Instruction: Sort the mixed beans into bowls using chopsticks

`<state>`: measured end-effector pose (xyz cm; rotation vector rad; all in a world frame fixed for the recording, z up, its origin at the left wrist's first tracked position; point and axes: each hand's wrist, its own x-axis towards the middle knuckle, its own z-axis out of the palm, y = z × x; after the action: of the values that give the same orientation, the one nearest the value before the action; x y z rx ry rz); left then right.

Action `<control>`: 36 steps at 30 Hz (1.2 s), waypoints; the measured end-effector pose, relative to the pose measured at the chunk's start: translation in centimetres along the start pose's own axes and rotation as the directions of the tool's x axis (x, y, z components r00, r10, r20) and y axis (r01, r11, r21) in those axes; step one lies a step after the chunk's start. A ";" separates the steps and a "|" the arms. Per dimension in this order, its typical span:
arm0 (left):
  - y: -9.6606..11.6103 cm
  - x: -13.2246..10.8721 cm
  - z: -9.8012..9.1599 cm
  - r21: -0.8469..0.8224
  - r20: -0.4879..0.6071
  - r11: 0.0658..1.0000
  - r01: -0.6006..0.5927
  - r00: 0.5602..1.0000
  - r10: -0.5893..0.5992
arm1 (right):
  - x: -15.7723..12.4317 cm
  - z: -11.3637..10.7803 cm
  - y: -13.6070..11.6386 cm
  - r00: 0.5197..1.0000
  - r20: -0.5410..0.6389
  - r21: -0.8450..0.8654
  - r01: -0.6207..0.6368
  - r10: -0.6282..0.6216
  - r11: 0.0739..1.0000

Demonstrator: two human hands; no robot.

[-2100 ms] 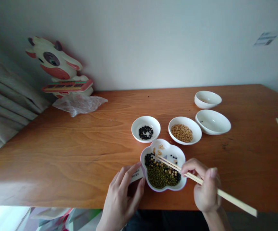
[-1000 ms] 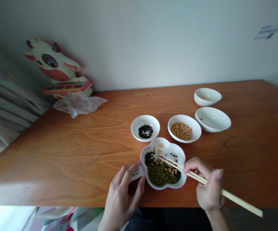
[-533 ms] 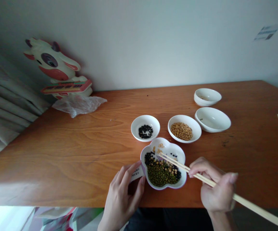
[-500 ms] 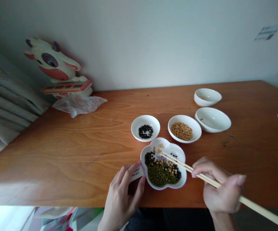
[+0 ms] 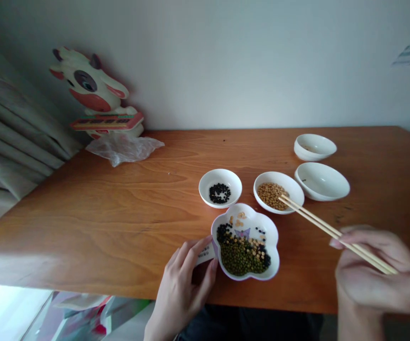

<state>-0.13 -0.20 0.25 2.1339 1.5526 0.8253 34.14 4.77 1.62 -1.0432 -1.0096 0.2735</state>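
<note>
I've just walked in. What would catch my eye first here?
Your eye would probably land on the flower-shaped white dish of mixed green, black and yellow beans, with the left hand beside it. To its right, the right hand holds wooden chopsticks, their tips over a white bowl of yellow beans. A cow figure stands at far left.

Right hand (image 5: pixel 377 272) blurred, cut off by right edge.

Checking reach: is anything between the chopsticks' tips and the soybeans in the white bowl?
Nothing visible: the chopsticks in the right hand reach over the rim of the white bowl, tips beside the soybeans.
</note>
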 end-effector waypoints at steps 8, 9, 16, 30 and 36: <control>0.1 0.1 0.0 -0.013 -0.014 1.000 -0.014 1.000 0.014 | -4.6 2.9 -2.6 0.839 0.499 -0.096 -0.195 0.217 0.976; 0.1 0.1 0.0 -0.016 -0.013 1.000 -0.016 1.000 0.015 | -4.8 3.2 -2.6 0.830 0.511 -0.104 -0.199 0.224 0.975; 0.1 0.0 0.1 -0.019 -0.013 1.000 -0.014 1.000 0.013 | -5.0 3.4 -1.6 0.811 0.527 -0.151 -0.204 0.253 0.967; 0.1 0.1 0.1 0.007 -0.029 1.000 -0.019 0.999 0.019 | -5.1 3.5 -1.4 0.883 0.416 -0.080 -0.204 0.218 0.976; 0.0 0.0 0.1 0.008 -0.012 1.000 -0.004 1.000 0.004 | -4.2 2.7 -2.3 0.918 0.368 -0.015 -0.154 0.149 0.988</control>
<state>-0.06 -0.19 0.12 2.1415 1.5611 0.8366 29.11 2.63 1.49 -1.0811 -1.2623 0.6216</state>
